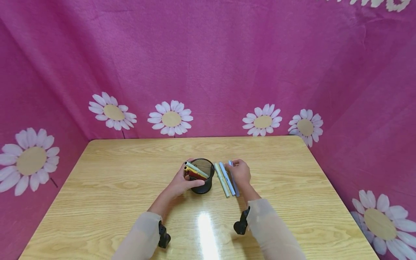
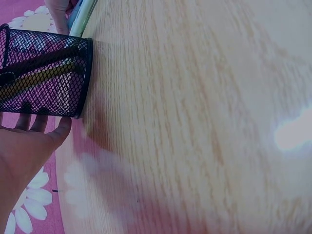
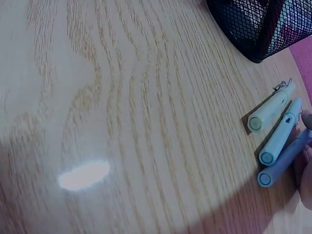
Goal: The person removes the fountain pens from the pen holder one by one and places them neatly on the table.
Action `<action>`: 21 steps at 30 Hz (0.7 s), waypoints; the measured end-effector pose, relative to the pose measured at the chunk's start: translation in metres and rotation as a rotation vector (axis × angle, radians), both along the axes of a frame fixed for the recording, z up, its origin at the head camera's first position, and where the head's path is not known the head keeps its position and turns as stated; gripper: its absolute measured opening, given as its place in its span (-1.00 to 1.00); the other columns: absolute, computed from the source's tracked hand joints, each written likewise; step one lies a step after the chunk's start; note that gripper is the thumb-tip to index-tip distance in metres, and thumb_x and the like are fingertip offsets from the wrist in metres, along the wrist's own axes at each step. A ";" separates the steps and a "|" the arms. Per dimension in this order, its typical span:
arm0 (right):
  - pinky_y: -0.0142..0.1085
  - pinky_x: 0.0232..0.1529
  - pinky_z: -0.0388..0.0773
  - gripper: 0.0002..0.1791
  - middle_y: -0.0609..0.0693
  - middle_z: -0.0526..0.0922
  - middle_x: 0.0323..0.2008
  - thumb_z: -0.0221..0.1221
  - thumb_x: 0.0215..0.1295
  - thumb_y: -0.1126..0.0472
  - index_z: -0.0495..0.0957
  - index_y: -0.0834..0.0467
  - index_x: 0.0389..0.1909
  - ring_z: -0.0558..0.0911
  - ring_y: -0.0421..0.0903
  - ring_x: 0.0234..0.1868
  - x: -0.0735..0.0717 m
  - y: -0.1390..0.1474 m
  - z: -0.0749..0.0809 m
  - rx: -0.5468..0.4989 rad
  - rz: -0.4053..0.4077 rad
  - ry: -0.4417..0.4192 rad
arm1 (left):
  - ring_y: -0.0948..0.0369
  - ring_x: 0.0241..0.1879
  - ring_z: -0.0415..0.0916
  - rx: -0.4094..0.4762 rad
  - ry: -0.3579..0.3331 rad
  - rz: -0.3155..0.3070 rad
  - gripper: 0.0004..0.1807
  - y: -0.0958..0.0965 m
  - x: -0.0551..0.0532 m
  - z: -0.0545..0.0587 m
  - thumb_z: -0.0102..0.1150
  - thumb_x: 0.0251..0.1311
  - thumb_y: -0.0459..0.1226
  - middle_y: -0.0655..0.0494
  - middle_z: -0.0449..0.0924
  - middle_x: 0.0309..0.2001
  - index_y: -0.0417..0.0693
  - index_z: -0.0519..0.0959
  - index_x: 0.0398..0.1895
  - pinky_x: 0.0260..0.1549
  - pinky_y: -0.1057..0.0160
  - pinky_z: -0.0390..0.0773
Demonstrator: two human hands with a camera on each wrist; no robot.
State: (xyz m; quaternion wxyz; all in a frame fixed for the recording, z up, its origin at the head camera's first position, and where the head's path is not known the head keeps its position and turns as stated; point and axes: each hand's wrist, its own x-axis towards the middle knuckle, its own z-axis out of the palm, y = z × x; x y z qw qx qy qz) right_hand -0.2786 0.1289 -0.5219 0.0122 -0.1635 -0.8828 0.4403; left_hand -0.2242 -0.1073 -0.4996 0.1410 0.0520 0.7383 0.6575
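Observation:
My left hand [image 1: 180,183] grips a black mesh pen cup [image 1: 204,188] from its left side, with the thumb across the front. Inside the cup several pens [image 1: 196,169] lean toward the left, one pale green, others yellow and dark red. To the right of the cup, three capped pens lie side by side on the table: a pale green pen [image 3: 269,111], a light blue pen [image 3: 280,139] and a darker blue pen [image 3: 282,163]. My right hand [image 1: 241,174] pinches the darker blue pen, the outermost one, near its far end.
The wooden table [image 1: 113,187] ends at the back against a pink cloth [image 1: 208,72] printed with white daisies, which also hangs at both sides. A bright glare spot [image 1: 206,231] shows on the tabletop between the forearms. Each wrist wears a small black camera [image 1: 241,225].

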 end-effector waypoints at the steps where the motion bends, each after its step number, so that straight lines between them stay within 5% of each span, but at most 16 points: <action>1: -0.37 -0.47 0.35 -0.58 0.05 0.64 -0.24 0.29 0.06 -0.09 0.57 0.15 -0.21 0.55 -0.08 -0.36 0.000 0.000 0.000 0.004 -0.002 -0.003 | -0.03 0.35 0.07 0.004 -0.004 0.000 -0.08 0.000 0.000 0.000 0.39 -0.01 -0.27 0.01 0.21 0.33 0.27 0.07 0.38 0.34 -0.16 0.00; 21: -0.35 -0.46 0.34 -0.63 0.03 0.65 -0.23 0.26 0.09 -0.11 0.58 0.10 -0.24 0.55 -0.08 -0.36 0.000 -0.002 0.002 0.026 0.022 -0.011 | -0.07 0.37 0.01 0.004 -0.036 -0.044 -0.08 0.000 0.012 0.031 0.30 0.05 -0.36 -0.15 0.10 0.38 0.05 -0.01 0.43 0.36 -0.16 -0.06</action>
